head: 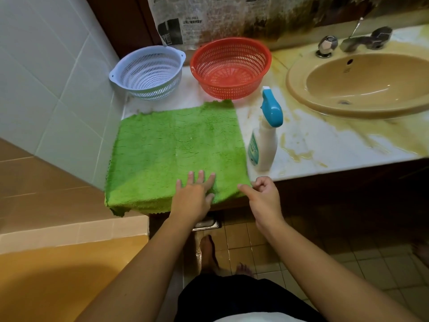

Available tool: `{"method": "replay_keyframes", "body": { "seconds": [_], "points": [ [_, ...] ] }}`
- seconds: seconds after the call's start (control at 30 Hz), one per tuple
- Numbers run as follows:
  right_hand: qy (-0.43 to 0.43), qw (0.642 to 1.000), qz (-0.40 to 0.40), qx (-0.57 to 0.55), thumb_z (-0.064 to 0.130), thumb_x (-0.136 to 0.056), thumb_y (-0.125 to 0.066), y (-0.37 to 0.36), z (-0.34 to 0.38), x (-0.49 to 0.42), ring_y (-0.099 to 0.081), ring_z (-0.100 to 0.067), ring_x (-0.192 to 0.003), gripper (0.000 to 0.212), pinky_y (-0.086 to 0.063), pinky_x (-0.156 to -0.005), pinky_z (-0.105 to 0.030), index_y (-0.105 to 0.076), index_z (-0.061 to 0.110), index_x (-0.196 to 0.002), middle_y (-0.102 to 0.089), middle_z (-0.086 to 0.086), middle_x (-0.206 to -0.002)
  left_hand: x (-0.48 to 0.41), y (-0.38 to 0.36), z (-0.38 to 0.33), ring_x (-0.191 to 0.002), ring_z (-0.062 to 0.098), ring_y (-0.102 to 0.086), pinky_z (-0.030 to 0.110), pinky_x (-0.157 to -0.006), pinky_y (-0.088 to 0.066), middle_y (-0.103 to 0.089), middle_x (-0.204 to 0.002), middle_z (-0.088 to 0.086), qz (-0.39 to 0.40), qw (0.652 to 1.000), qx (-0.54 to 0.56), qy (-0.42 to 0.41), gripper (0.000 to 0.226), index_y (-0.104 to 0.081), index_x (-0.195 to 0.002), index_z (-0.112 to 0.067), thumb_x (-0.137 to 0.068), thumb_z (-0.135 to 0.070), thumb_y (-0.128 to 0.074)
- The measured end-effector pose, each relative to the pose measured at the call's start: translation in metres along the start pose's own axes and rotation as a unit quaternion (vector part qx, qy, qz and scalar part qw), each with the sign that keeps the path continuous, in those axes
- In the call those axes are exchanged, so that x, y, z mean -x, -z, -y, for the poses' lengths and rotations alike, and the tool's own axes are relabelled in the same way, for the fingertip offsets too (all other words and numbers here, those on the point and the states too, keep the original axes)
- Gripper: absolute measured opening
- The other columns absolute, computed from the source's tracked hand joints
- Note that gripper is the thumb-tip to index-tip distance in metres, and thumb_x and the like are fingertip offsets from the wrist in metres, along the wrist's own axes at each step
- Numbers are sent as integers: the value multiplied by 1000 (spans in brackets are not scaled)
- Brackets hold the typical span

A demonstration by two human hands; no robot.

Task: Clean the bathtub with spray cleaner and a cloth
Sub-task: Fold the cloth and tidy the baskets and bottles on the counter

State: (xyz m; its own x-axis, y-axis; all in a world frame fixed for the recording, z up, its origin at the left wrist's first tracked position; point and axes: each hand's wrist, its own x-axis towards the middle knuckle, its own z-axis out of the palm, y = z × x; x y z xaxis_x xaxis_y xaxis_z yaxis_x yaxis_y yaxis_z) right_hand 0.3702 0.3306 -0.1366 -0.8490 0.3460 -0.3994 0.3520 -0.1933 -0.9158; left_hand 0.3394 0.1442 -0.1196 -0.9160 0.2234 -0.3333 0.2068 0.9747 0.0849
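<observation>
The fluffy green cloth (pixel 176 147) lies spread on the stained marble surface (pixel 325 145), with the white, blue-triggered spray bottle (pixel 264 145) just right of it. The left hand (pixel 192 196) rests flat on the cloth's near edge. The right hand (pixel 264 196) curls at the cloth's near right corner, and whether it grips is unclear. This looks like gathering supplies; next, both must be lifted.

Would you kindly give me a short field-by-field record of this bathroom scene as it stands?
cloth: green fluffy cloth spread on the stained marble counter, near edge overhanging
left hand: flat on the cloth, fingers straight
right hand: at the cloth's near right corner, grip unclear
spray: white plastic spray bottle with blue trigger, upright, right of cloth
behind cloth: white plastic colander, red plastic basket, both empty
</observation>
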Motion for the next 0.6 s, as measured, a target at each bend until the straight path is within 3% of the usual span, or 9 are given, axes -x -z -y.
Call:
{"method": "replay_keyframes", "body": {
  "seconds": [0.13, 0.2, 0.27, 0.37, 0.4, 0.47, 0.6],
  "points": [
    [60, 981, -51, 177, 7, -86, -71, 10, -2, 0, -51, -13, -59, 24, -45, -67, -32, -54, 24, -90, -55, 4, -63, 1, -1, 1, -159, 33, -2, 62, -126, -10, -4, -173, 4, -4, 1000, 4, -6, 71, -1, -164, -36, -108, -41, -45],
    [121, 951, -83, 272, 6, -88, -65, 12, -5, 3, -53, -17, -69, 21, -44, -72, -35, -57, 25, -91, -53, 7, -66, 2, -2, 2, -159, 32, -1, 61, -127, -8, -3, -172, 3, -6, 1000, 14, -8, 72, -1, -163, -38, -108, -42, -46],
    [280, 874, -82, 388, 9, -89, -67, 10, -6, 4, -56, -22, -89, 19, -43, -82, -40, -64, 23, -101, -61, 7, -85, 4, -2, 4, -159, 30, 0, 58, -128, -5, -4, -172, 1, -15, 999, 34, -14, 70, -5, -164, -38, -107, -40, -47],
    [434, 741, 80, 506, 17, -93, -64, 2, -12, -6, -53, -27, -129, 38, -40, -111, -47, -63, 15, -130, -63, -4, -134, 9, -4, 12, -160, 23, -4, 51, -129, -3, -14, -172, -2, -45, 994, 95, -33, 64, -21, -163, -34, -107, -32, -51],
    [434, 707, 133, 543, 19, -95, -61, -1, -15, -9, -46, -27, -141, 46, -34, -120, -49, -57, 14, -140, -55, -6, -148, 11, -6, 17, -160, 20, -8, 48, -130, -5, -19, -171, -3, -62, 991, 115, -40, 61, -28, -162, -32, -106, -28, -53],
    [412, 672, 165, 593, 24, -98, -57, -4, -17, -9, -38, -26, -149, 53, -25, -126, -49, -49, 14, -149, -46, -6, -158, 16, -10, 27, -158, 16, -17, 41, -129, -10, -29, -168, -3, -88, 985, 138, -47, 58, -38, -159, -27, -104, -22, -55],
    [399, 671, 102, 616, 35, -95, -55, -20, -9, -1, -51, -27, -128, 44, -37, -114, -48, -61, 15, -133, -58, -6, -138, 33, -17, 52, -146, 23, -44, 43, -121, -34, -53, -154, 3, -147, 981, 128, -13, 47, -58, -145, -19, -98, -23, -63]
  ]
}}
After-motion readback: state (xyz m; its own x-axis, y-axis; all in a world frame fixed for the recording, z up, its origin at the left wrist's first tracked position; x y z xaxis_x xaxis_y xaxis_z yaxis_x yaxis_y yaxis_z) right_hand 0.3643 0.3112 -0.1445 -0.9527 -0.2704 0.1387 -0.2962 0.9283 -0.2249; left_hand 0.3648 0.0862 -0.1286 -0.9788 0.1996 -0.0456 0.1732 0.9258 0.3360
